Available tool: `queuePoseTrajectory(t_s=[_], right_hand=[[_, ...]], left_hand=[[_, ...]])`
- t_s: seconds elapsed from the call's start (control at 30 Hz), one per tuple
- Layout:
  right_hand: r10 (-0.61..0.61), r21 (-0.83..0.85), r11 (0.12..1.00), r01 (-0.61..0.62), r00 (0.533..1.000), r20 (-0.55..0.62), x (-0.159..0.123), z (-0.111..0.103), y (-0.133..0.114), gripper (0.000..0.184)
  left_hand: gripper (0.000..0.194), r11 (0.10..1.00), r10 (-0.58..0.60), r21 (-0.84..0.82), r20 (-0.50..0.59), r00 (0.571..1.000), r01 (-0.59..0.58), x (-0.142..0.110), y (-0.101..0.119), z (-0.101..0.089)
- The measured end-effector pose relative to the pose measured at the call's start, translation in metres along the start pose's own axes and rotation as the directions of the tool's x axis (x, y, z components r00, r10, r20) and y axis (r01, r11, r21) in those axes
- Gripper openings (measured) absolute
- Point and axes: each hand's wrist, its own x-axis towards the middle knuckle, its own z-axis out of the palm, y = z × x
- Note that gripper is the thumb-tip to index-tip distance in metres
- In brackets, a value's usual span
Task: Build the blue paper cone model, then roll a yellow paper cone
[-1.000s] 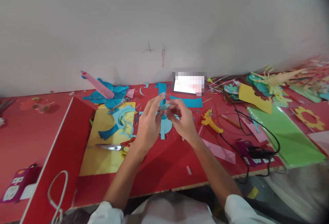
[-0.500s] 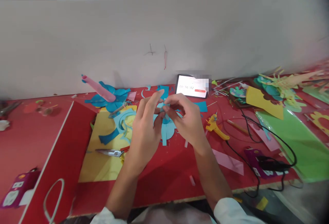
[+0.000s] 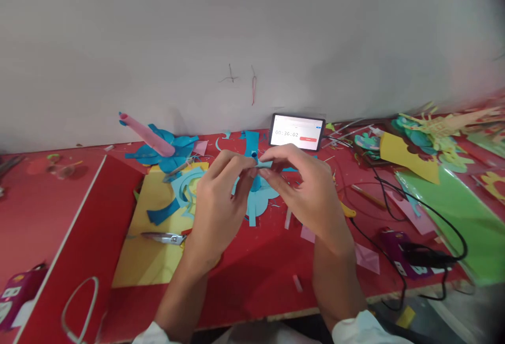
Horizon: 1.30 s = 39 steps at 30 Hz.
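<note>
My left hand point(image 3: 223, 202) and my right hand point(image 3: 305, 191) meet fingertip to fingertip over the middle of the table. Between them they pinch a small light-blue paper strip point(image 3: 264, 164), partly hidden by the fingers. Beneath lies a light-blue paper flower shape point(image 3: 260, 204), with a darker blue piece on its centre. A blue paper strip point(image 3: 251, 141) extends behind the fingers. To the left, a blue paper flower with a pink rolled stem point(image 3: 152, 140) rests near the wall. Scissors point(image 3: 163, 238) lie on a yellow sheet point(image 3: 138, 265) beside my left forearm.
A tablet point(image 3: 296, 132) showing a timer leans against the white partition point(image 3: 158, 54). On the right are a glue gun point(image 3: 347, 210), mostly hidden, black cables, a purple box point(image 3: 392, 241) and a green sheet point(image 3: 453, 218). A red board point(image 3: 82, 244) stands at left.
My right hand has turned and its wrist has shifted right, now covering much of the glue gun. My left index finger has bent down onto the strip. The view has shifted slightly.
</note>
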Motion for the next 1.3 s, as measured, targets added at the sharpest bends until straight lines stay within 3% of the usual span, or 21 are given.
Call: queuePoseTrajectory(t_s=[0.13,0.23,0.33,0.47,0.67,0.87,0.93,1.03,1.07,1.17,1.3], right_hand=[[0.025,-0.024,0.999,-0.024,0.998,0.05,-0.001,-0.003,0.003,0.023],[0.056,0.048,0.997,-0.06,0.995,0.078,-0.002,-0.003,0.003,0.027],[0.03,0.149,0.988,-0.035,0.999,0.033,-0.001,-0.003,-0.001,0.028],[-0.041,0.188,0.981,0.05,0.998,-0.051,-0.002,-0.003,-0.004,0.025],[-0.108,0.154,0.98,0.122,0.99,-0.093,-0.005,-0.001,-0.004,0.027],[-0.103,0.121,0.986,0.112,0.992,-0.071,-0.008,-0.005,-0.011,0.041],[-0.103,0.111,0.988,0.111,0.992,-0.077,-0.009,-0.005,-0.012,0.037],[-0.132,0.135,0.981,0.141,0.988,-0.076,-0.009,-0.005,-0.012,0.011],[-0.135,0.15,0.978,0.145,0.988,-0.074,-0.009,-0.004,-0.012,0.007],[-0.141,0.166,0.973,0.158,0.984,-0.106,-0.008,-0.001,-0.01,0.03],[-0.149,0.117,0.979,0.166,0.978,-0.146,-0.008,0.002,-0.01,0.036]], left_hand=[[0.015,0.999,-0.015,-0.04,0.014,1.0,0.015,0.001,-0.002,0.0],[0.012,0.996,-0.032,-0.087,0.008,0.999,0.033,0.0,0.0,0.001],[0.006,0.981,-0.059,-0.182,0.011,0.998,0.06,-0.002,0.0,0.002],[0.011,0.952,-0.029,-0.305,-0.043,0.999,0.014,-0.001,-0.003,0.002],[0.021,0.943,0.042,-0.327,-0.085,0.995,-0.068,0.001,-0.004,0.002],[0.025,0.954,0.01,-0.297,-0.12,0.993,-0.046,-0.001,0.0,0.002],[0.025,0.949,0.002,-0.311,-0.126,0.992,-0.042,-0.001,0.0,0.003],[0.009,0.914,0.01,-0.401,-0.12,0.993,-0.057,0.0,-0.003,0.007],[0.013,0.9,0.011,-0.432,-0.115,0.993,-0.06,0.0,-0.004,0.008],[0.027,0.898,0.015,-0.437,-0.087,0.996,-0.051,-0.001,-0.006,0.009],[0.008,0.934,0.057,-0.347,-0.075,0.996,-0.08,-0.003,-0.002,0.005]])
